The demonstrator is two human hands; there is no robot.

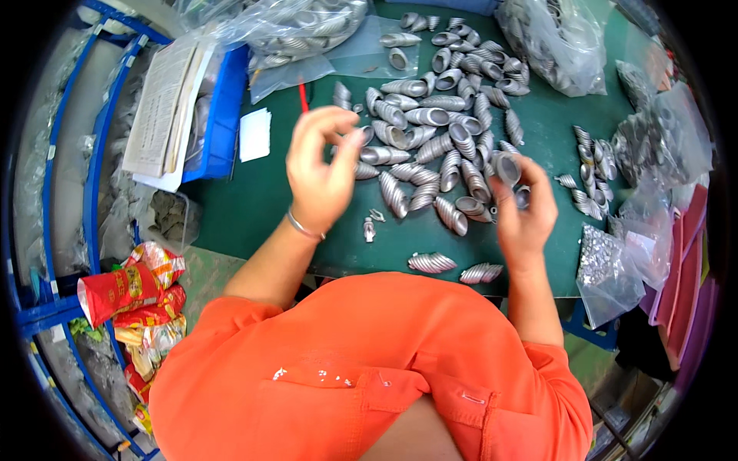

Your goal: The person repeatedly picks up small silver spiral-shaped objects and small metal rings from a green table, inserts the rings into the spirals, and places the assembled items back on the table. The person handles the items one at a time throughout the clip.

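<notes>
My right hand (526,211) grips a grey metal spiral-ribbed sleeve (506,167) between thumb and fingers, its round opening facing up. Raised over the left side of the pile, my left hand (321,169) has its fingers curled, with thumb and index tips close together; whatever they pinch is too small to make out. Many similar ribbed sleeves (427,116) lie heaped on the green table (292,207) between and beyond my hands. Two more sleeves (432,263) rest near the front edge. A small metal fitting (369,229) lies by my left wrist.
Plastic bags of metal parts (557,46) stand at the back and right; a bag of small pieces (603,257) sits at the right edge. A blue bin (219,123) with papers, a white card (255,134) and a blue shelf rack (96,154) are on the left.
</notes>
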